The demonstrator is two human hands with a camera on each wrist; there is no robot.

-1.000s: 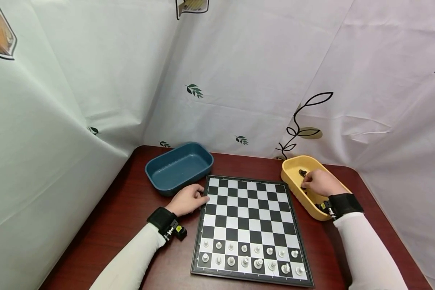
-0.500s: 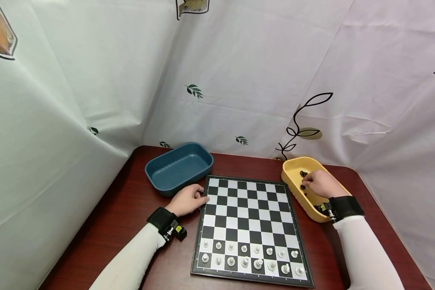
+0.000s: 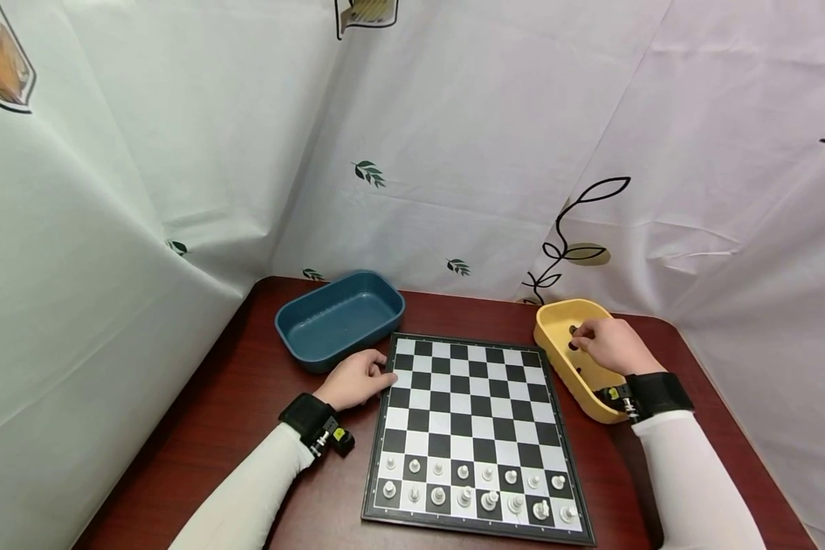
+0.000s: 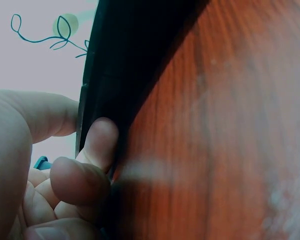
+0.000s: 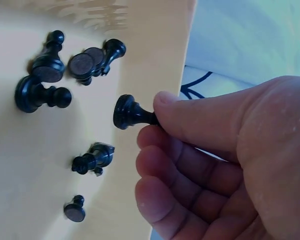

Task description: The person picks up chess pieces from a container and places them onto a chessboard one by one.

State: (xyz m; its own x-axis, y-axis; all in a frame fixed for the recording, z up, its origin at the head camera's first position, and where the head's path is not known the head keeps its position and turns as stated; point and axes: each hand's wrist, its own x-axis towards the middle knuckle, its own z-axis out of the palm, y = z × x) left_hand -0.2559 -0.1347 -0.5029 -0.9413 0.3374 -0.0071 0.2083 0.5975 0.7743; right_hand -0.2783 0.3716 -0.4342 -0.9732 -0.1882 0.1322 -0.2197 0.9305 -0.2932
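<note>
black chess piece [image 5: 130, 113] pinched at its top end between thumb and forefinger of right hand [image 3: 608, 345], lifted clear above the floor of yellow tray [image 3: 553, 336], just inside the tray's far end. head of the piece hidden in the fingers, so type unclear. long axis lies roughly level in the wrist view, round base pointing away from the palm toward the tray wall, top end toward the fingertips. probably gripped by the narrow top because loose pieces lie on their sides and that end is easiest to catch.

other black pieces [image 5: 47, 62] scattered below and ahead of the right hand, most tipped over, some showing flat bases, none touching the held one.

left hand [image 3: 356, 379] grasping the chessboard [image 3: 473, 412] at its far left edge: fingers curled against the rim, thumb on the upper face, likely to steady the board on the counter [image 3: 234, 412]. blue tray [image 3: 340, 315] just beyond the left hand, nothing visible in it. white pieces [image 3: 477, 493] stand upright in two rows on the near side of the board, well apart from both hands.
</note>
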